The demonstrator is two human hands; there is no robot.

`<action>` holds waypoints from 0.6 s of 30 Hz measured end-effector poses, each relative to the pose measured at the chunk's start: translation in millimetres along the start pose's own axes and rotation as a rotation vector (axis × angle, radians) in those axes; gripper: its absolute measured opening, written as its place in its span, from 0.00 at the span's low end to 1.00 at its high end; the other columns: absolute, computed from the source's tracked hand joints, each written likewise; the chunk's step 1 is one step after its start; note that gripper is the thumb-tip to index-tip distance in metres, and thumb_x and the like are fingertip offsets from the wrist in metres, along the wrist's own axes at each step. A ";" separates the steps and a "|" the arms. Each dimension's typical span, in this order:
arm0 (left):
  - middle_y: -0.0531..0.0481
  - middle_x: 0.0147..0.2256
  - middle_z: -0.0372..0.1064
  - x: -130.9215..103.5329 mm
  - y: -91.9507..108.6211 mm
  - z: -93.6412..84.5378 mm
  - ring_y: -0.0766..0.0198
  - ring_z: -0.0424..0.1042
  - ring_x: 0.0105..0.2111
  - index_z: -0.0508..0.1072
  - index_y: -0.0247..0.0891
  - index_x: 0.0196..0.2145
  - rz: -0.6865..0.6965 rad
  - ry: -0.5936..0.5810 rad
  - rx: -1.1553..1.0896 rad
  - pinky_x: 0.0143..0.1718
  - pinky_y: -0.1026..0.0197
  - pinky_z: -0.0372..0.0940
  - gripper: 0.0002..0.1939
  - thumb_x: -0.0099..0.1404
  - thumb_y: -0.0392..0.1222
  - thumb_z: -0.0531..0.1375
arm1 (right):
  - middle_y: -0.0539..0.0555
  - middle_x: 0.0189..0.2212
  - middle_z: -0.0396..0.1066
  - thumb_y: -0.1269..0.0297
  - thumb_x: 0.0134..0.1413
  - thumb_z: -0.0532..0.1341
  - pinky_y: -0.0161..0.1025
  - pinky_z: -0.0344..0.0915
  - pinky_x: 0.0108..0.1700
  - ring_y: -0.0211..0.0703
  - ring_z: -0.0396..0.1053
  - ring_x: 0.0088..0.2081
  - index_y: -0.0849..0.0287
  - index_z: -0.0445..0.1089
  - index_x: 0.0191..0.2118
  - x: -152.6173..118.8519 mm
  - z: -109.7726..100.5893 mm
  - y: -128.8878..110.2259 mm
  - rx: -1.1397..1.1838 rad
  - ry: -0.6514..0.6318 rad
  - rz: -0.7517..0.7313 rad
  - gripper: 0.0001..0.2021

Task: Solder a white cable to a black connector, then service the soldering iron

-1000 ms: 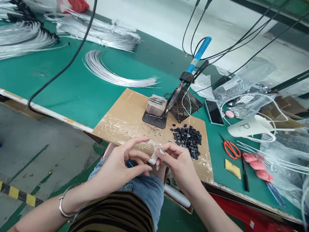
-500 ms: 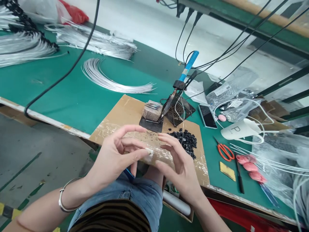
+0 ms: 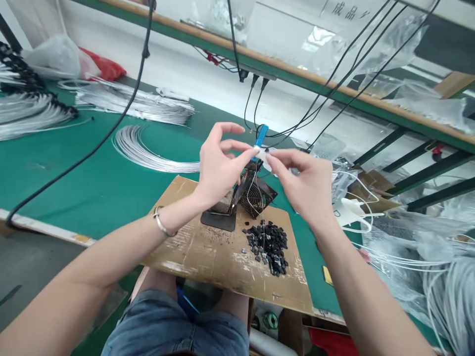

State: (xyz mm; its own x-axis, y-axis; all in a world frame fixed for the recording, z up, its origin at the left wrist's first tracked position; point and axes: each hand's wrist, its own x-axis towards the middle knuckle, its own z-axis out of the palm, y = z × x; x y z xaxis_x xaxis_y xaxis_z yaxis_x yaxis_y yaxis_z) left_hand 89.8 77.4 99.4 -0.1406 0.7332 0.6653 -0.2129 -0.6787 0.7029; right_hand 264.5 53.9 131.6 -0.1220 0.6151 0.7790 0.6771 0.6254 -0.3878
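Note:
Both hands are raised above the back of the cardboard sheet (image 3: 222, 267). Between thumb and finger, my left hand (image 3: 230, 158) pinches one side of a small whitish piece (image 3: 261, 154). My right hand (image 3: 300, 173) has its fingertips closed at the other side of that piece, by a tiny dark part. Behind the fingertips rises the blue handle (image 3: 262, 133) of a soldering tool. Its stand and a round-grilled fan (image 3: 256, 198) are below the hands. A pile of small black pieces (image 3: 270, 244) lies on the cardboard.
Bundles of white cables (image 3: 148, 153) lie on the green table (image 3: 74, 183) at left. A black cord (image 3: 111, 118) hangs across the left side. A shelf (image 3: 289, 74) crosses above. Plastic bags, a white cup (image 3: 349, 210) and coiled cables (image 3: 452, 291) are at right.
The view has tilted up, showing more of the shelf. Both hands have risen and come together; my right hand, apart with spread fingers before, now pinches at the whitish piece.

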 end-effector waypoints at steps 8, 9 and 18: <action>0.56 0.33 0.75 73.7 -55.9 14.8 0.66 0.65 0.14 0.65 0.38 0.46 -0.290 -0.063 0.139 0.16 0.67 0.57 0.23 0.73 0.16 0.71 | 0.53 0.32 0.78 0.62 0.58 0.65 0.42 0.67 0.40 0.41 0.73 0.32 0.63 0.71 0.49 63.0 22.7 58.8 0.001 -0.128 0.335 0.15; 0.55 0.33 0.75 75.8 -58.3 14.0 0.66 0.66 0.14 0.65 0.38 0.46 -0.320 -0.095 0.138 0.16 0.67 0.57 0.21 0.73 0.18 0.70 | 0.55 0.35 0.79 0.60 0.59 0.66 0.42 0.69 0.42 0.42 0.75 0.36 0.63 0.70 0.50 60.5 19.6 64.6 -0.002 -0.152 0.366 0.17; 0.44 0.40 0.74 63.8 -33.6 -32.6 0.59 0.70 0.20 0.64 0.39 0.47 -0.598 -0.169 0.241 0.24 0.63 0.63 0.31 0.59 0.62 0.69 | 0.56 0.41 0.76 0.63 0.67 0.68 0.50 0.72 0.56 0.47 0.76 0.46 0.65 0.74 0.42 -4.7 -49.0 140.9 -0.488 -0.293 0.949 0.09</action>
State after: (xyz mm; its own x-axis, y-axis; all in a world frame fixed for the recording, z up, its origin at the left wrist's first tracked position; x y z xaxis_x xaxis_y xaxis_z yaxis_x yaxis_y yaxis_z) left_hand 56.5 148.4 110.0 0.0925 0.9828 0.1597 0.0180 -0.1620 0.9866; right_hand 396.0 115.5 97.4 0.4750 0.8747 0.0962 0.7921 -0.3774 -0.4798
